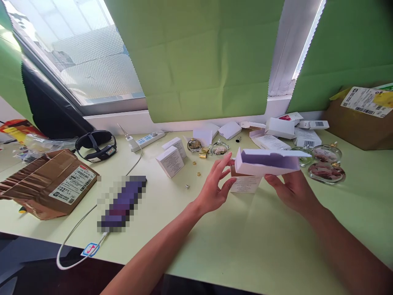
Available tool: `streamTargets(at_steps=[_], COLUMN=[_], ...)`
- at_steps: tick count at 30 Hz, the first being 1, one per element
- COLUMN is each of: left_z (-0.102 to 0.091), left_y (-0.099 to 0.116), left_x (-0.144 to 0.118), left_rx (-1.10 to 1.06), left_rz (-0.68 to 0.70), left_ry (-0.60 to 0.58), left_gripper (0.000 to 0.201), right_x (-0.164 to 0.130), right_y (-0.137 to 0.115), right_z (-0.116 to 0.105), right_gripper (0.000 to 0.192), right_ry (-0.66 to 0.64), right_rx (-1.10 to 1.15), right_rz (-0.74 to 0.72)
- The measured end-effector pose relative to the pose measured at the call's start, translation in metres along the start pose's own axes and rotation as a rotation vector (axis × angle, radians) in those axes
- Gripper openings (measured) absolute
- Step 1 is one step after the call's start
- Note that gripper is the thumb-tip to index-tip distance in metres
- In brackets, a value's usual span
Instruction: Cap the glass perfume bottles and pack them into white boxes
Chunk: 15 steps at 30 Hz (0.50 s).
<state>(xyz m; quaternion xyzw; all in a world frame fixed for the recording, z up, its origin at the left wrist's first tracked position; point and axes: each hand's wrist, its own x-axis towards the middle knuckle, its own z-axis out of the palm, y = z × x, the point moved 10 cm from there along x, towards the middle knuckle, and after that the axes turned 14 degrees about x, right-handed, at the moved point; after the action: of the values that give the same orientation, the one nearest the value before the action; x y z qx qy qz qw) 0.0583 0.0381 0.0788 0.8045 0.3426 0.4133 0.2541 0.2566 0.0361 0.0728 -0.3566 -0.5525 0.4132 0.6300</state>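
Observation:
My right hand (291, 190) holds a white open carton (266, 160) from below, its purple inside facing me and its end flap open at the left. My left hand (215, 184) is spread, fingertips touching the carton's left end. Just behind and under the carton stands another small white printed box (245, 184) on the pale green table (251, 246).
Two small white boxes (172, 157) stand left of centre. Round glass bottles (326, 163) lie right, gold caps (203, 154) and more bottles behind. Flattened white cartons (278, 133) lie at the back. Brown parcels sit left (49, 184) and far right (359, 119). A white cable (76, 229) crosses the left.

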Motion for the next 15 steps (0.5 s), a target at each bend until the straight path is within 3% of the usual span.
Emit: streamTargets(at_steps=[7, 15], left_z=[0.001, 0.002], left_y=[0.001, 0.0], left_x=[0.0, 0.001], left_rx=[-0.032, -0.078], left_rz=[0.004, 0.032], left_ry=[0.008, 0.017], left_gripper=[0.065, 0.069], right_x=[0.002, 0.006], right_y=[-0.009, -0.001], right_z=[0.0, 0.01], right_gripper=[0.034, 0.034], right_ry=[-0.039, -0.14], right_rx=[-0.192, -0.241], right_rz=[-0.075, -0.013])
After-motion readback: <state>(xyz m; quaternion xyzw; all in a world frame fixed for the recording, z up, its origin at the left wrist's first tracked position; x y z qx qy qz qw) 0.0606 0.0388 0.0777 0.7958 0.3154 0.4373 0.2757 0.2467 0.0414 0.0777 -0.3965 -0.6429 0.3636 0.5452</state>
